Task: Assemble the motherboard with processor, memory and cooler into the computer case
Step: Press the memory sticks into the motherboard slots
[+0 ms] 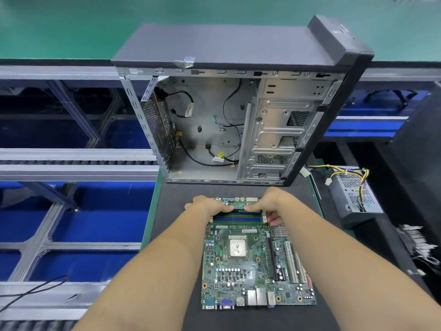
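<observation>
The motherboard (pixel 257 256) lies flat on the dark surface (pixel 176 199) directly in front of the person, with its rear connectors at the near edge and its memory slots (pixel 238 217) at the far edge. The slots run left to right, so their long axis lies across the line of the forearms. A memory module (pixel 239 207) sits along one of the far slots, parallel to them. The left hand (pixel 207 206) and the right hand (pixel 269 204) are close together over this module, one towards each end, with thumbs and fingertips curled onto its top edge; the right hand's lower fingers rest beside the slot latches. Both hands are equally near to the module. The step in hand appears to be seating the memory, which calls for even downward pressure at both ends. The processor (pixel 238 246) is already in its socket at the board's centre; no cooler is fitted. The open computer case (pixel 238 103) stands just beyond the board. A power supply (pixel 355 192) lies to the right.
</observation>
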